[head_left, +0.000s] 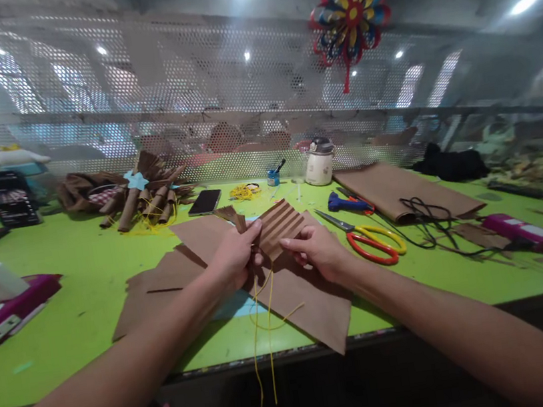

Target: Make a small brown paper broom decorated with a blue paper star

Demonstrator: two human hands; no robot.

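Note:
Between my two hands is a piece of pleated brown paper (279, 224), its folds spread like a fan. My left hand (238, 252) pinches it at the gathered middle, where another bunch of pleats (231, 216) sticks up. The thumb and fingers of my right hand (314, 248) close on the lower right edge of the spread pleats. Yellow string (269, 338) dangles from the gathered part past the table's front edge. Under my hands lie flat brown paper sheets (310, 299), with a light blue sheet (232, 305) partly showing beneath them.
Scissors (372, 236) and a blue-handled tool (347, 203) lie right of my hands, near folded brown paper (401, 192) and a black cable (425, 215). Behind are a phone (205, 202), yellow string coil (244, 192), blue jar (272, 177), cream container (319, 163) and rolled brown paper pieces (148, 204).

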